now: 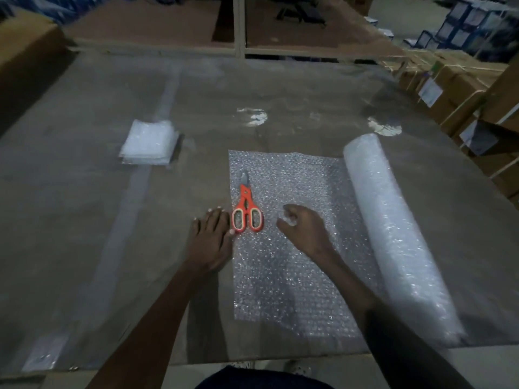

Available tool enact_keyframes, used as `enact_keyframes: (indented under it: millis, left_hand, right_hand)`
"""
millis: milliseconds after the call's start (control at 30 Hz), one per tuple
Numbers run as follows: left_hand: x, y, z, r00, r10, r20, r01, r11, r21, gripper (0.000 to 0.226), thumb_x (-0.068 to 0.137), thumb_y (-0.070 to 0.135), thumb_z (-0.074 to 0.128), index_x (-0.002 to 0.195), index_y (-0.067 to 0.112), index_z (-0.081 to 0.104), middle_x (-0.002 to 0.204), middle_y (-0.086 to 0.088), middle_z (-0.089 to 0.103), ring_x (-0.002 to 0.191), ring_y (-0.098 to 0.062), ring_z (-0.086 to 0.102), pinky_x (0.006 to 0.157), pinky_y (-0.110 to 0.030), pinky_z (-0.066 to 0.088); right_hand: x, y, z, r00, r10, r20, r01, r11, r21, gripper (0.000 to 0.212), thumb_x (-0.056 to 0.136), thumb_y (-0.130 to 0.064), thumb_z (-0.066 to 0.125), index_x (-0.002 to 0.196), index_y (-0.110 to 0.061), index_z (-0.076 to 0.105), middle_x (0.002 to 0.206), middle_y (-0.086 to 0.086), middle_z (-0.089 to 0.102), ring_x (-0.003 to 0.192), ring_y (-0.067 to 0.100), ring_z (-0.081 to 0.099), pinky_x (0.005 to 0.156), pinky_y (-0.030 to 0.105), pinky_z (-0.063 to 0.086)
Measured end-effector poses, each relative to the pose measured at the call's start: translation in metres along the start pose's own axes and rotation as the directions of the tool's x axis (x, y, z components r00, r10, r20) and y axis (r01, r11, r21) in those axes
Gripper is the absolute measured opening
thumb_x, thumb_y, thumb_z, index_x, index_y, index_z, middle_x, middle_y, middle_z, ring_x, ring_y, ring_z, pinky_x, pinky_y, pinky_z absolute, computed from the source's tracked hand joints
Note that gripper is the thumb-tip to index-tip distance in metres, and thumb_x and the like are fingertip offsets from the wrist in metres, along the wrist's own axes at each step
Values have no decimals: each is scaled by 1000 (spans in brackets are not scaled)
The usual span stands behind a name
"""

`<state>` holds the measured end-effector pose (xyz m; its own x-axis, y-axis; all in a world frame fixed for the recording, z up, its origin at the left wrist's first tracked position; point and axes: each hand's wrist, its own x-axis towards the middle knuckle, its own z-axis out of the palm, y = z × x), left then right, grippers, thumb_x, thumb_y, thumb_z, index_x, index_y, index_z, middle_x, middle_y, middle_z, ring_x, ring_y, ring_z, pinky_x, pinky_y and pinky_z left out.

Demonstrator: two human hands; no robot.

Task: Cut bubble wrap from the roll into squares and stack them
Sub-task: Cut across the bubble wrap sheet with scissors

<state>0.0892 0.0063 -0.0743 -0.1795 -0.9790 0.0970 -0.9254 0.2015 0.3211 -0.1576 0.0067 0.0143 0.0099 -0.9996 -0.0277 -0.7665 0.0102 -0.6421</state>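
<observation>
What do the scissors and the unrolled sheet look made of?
Scissors: grey blades, apparently metal; orange handles with pale loop linings, probably plastic. Unrolled sheet: clear bubbled film, glinting, table showing through, so thin plastic.

Light: dim, cool cast | Glare: two bright overhead reflections on the table (84,192) covering, far centre and far right | Shadows: soft, under the forearms | Focus: soft overall, far shelving (238,37) and cardboard boxes (449,88) blurred | Distortion: wide-angle bowing of table edges at frame borders
</observation>
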Motion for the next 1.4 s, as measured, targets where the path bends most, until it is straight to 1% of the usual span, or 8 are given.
enact_keyframes:
  millis: [167, 333, 500, 667, 800, 1033, 1133, 1400]
  left_hand:
    - [-4, 2, -3, 1000, 8, 13, -9, 996, 86, 63, 100, 44, 24, 144, 8, 49, 154, -14, 42, 142, -34, 38, 111, -58, 31]
    - [-5, 2, -5, 999, -2, 37, -1, 996, 92, 64, 101, 45, 21, 147, 9, 45, 156, -13, 39, 146, -32, 34, 114, -58, 28]
    - [-4, 1, -5, 999, -5, 50, 1, 997, 80, 64, 101, 46, 23, 145, 5, 47, 154, -15, 42, 144, -33, 36, 113, -59, 29]
    - [-3, 0, -4, 999, 1, 51, -5, 998, 63, 71, 100, 50, 15, 148, 6, 42, 159, -13, 34, 148, -31, 27, 117, -58, 20]
    - [-2, 2, -8, 999, 7, 54, -10, 998, 62, 77, 95, 51, 9, 150, 6, 38, 161, -13, 30, 150, -31, 23, 115, -59, 19]
    - [-11, 31, -6, 993, 51, 105, -57, 997, 59, 73, 98, 49, 7, 154, 8, 29, 164, -11, 20, 153, -29, 12, 119, -56, 10]
    - [-22, 56, -2, 989, 89, 121, -95, 994, 46, 83, 92, 55, 1, 155, 8, 29, 164, -12, 21, 152, -31, 16, 120, -56, 12]
    - [-70, 116, 13, 963, 172, 207, -175, 985, -4, 89, 92, 65, -2, 158, 7, 15, 167, -11, 8, 154, -28, 2, 122, -53, 3]
  right_hand:
    - [14, -39, 47, 999, 18, 32, -19, 1000, 12, 26, 86, -32, 75, 105, -15, 76, 92, 6, 77, 84, 26, 72, 72, 31, 53]
    - [32, -61, 71, 992, 116, 46, -106, 978, -181, 39, 86, -38, 75, 109, -8, 67, 106, 15, 72, 97, 35, 69, 81, 39, 55]
    - [51, -73, 68, 973, 218, 79, -201, 962, -183, 43, 79, -31, 81, 110, -5, 67, 105, 16, 72, 98, 33, 69, 78, 35, 53]
    - [51, -65, 46, 922, 344, 179, -383, 882, 274, 23, 79, -22, 81, 78, 1, 75, 64, 9, 71, 49, 16, 64, 48, 25, 50]
    - [25, -50, 28, 857, 366, 362, -512, 539, 669, 15, 88, -5, 74, 95, 9, 71, 79, 19, 72, 60, 25, 69, 58, 36, 63]
    - [-16, -8, 20, 856, 328, 400, -498, 315, 808, 11, 92, -10, 69, 97, 0, 69, 78, 11, 65, 65, 21, 62, 64, 32, 47]
    - [-40, 6, 13, 883, 275, 381, -453, 281, 846, 11, 92, -2, 64, 100, 4, 69, 89, 19, 71, 67, 21, 64, 56, 30, 46]
    - [-129, 26, -17, 886, 326, 328, -419, 266, 868, 19, 89, -1, 72, 107, 1, 69, 71, 7, 65, 51, 10, 60, 51, 19, 49]
